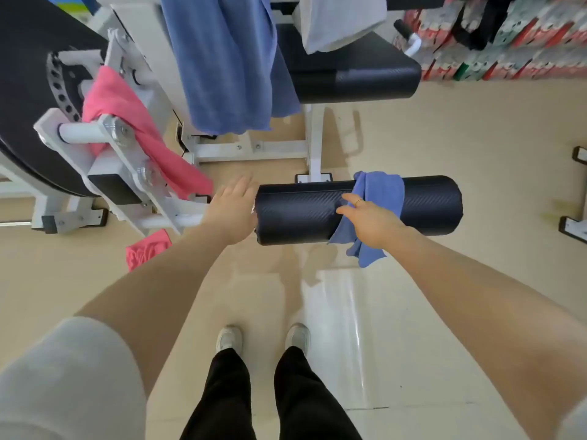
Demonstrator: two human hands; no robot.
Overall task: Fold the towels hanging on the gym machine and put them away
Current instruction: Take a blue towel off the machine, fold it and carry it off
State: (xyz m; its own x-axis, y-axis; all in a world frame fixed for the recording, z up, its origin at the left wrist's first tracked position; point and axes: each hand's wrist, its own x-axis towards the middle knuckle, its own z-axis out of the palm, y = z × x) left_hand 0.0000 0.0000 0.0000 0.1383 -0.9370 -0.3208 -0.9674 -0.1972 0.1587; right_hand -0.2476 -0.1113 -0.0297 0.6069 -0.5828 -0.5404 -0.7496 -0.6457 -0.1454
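Right grip is already pinching the small blue towel draped crosswise over the black roller pad, while the left hand hovers open off the pad's left end, so right's nearer.

Soft cloth towel drapes a black, weave-textured padded roller; glossy floor.
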